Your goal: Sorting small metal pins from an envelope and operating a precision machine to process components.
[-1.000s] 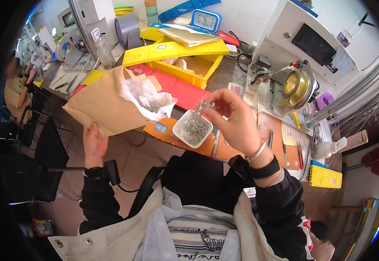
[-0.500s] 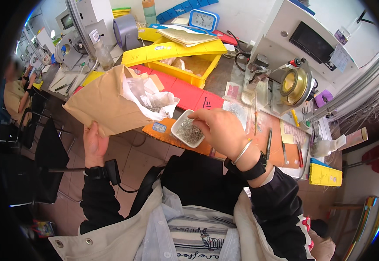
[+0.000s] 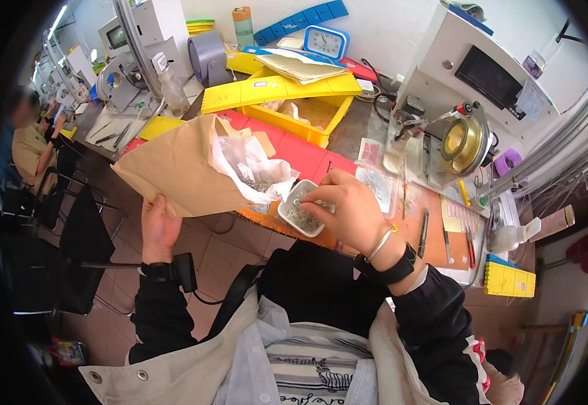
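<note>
A brown paper bag (image 3: 162,169) is gripped at its lower edge by my left hand (image 3: 159,228), thumb on the near side. From the bag's open right end a white plastic liner (image 3: 282,170) sticks out, with small grey metal pieces (image 3: 259,185) in it. Beside that end stands a small white square dish (image 3: 284,214) holding many tiny silvery pieces (image 3: 301,217). My right hand (image 3: 351,209) is over the dish, thumb and fingers pinched together at the pieces. Whatever is between those fingertips is too small to make out.
Behind the bag are red strips (image 3: 307,155) and a yellow bin (image 3: 321,135) with a yellow strip across it. At right stands a machine with a brass-coloured wheel (image 3: 457,140). Tweezers (image 3: 423,229) and other hand tools lie near the bench's edge. A person (image 3: 34,145) sits far left.
My right fingertips have come down from the dish's rim to its pieces. The bag has moved slightly right and nearer, its open end now closer to the dish. The whole view has shifted a little.
</note>
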Tool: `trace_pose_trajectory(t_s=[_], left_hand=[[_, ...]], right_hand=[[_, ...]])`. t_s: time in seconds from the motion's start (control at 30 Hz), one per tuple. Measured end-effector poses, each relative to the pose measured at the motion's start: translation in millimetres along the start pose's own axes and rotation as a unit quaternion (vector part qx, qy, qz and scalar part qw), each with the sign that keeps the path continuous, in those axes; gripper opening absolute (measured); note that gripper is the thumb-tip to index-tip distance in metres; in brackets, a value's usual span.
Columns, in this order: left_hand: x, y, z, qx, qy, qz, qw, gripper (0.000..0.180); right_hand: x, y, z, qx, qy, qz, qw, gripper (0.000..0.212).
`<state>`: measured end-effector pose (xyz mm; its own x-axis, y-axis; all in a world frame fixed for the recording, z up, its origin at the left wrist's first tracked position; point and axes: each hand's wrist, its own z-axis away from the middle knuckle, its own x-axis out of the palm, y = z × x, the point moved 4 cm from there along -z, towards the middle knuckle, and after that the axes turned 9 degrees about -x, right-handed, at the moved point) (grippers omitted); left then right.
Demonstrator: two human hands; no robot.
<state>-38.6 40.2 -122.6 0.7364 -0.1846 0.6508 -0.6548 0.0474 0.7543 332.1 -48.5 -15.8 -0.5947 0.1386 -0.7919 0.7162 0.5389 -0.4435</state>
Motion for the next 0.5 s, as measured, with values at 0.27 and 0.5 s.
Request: trace_pose_trajectory(t_s=[0.27,0.5], left_hand=[[7.2,-1.6,-0.9,-0.002,-0.020,0.002,1.000,0.046],[8.6,-0.5,-0.5,0.002,-0.040,-0.010,0.999,0.046]], right_hand=[[-1.4,-4.1,-0.3,-0.012,-0.037,-0.019,0.999,0.009],[4.5,-1.2,0.5,-0.061,0.013,0.002,0.998,0.009]])
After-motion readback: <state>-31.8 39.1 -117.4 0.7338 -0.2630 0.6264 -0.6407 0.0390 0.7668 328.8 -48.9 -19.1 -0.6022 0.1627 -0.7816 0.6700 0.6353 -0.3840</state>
